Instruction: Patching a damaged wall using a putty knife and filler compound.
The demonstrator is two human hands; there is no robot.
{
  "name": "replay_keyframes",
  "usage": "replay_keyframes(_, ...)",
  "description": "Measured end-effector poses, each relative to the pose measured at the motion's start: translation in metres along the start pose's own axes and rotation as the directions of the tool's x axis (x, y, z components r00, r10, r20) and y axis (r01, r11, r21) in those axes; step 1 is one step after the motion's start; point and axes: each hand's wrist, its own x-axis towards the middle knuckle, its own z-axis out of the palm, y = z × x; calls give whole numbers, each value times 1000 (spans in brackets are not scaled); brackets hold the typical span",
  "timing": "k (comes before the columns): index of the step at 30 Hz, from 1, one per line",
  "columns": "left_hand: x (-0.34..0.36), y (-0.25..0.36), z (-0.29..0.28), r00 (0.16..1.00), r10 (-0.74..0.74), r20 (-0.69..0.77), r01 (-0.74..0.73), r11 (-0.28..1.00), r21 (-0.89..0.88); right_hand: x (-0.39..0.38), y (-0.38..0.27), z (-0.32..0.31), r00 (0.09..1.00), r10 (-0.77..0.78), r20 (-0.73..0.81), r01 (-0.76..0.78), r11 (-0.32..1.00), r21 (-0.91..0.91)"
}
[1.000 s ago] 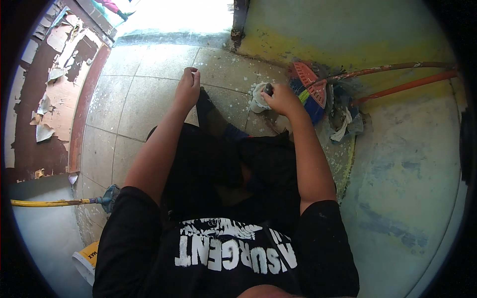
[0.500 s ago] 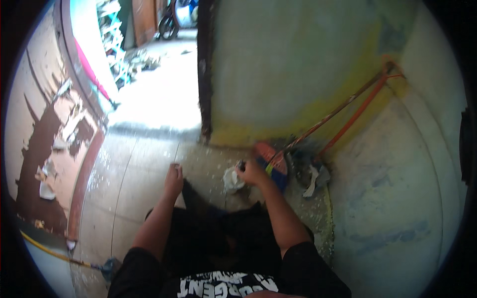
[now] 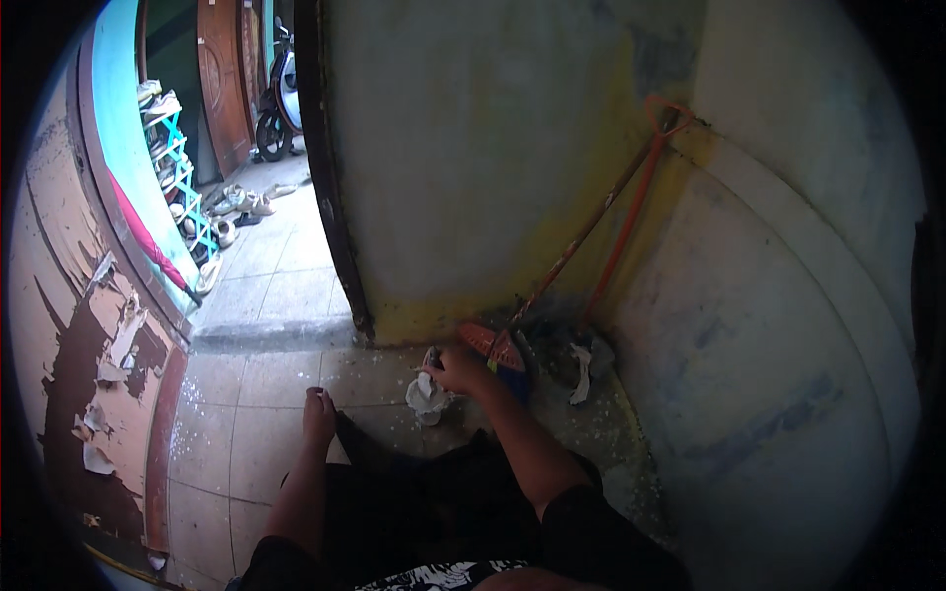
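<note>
My right hand (image 3: 457, 371) is closed round a small dark object (image 3: 434, 358) whose kind I cannot make out. Just below it is a crumpled white piece (image 3: 427, 396), like paper or plastic; whether it is held or lies on the floor is unclear. My left hand (image 3: 317, 419) is held out over the tiles with its fingers curled together, and what they hold, if anything, is too small to name. Beyond my right hand, a broom (image 3: 490, 342) with a red and blue head leans into the corner.
An orange-handled dustpan (image 3: 583, 347) stands in the corner with pale scraps in it. White flakes dot the floor tiles (image 3: 276, 379). On the left is a door (image 3: 79, 394) with peeling surface. Through the doorway are a shoe rack (image 3: 177, 163), shoes (image 3: 241, 200) and a motorbike (image 3: 281, 108).
The view has shifted, so the broom, doorway and both hands now appear further left and lower in the picture. Both hands keep nearly the same pose; the right still grips the dark object.
</note>
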Motion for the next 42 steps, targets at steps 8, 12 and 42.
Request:
replay_keyframes(8,-9,16,-5,1000,9,-12,-8,999,35,-10,-8,-13,1000,-13,7,12,998,68)
replay_keyframes(12,-6,15,-4,1000,2,1,-2,1000,8,-9,-11,-18,996,47,76,-59,986,154)
replay_keyframes(42,-8,15,-5,1000,-17,-14,17,999,39,-15,-19,-21,991,121,65,-134,948,287)
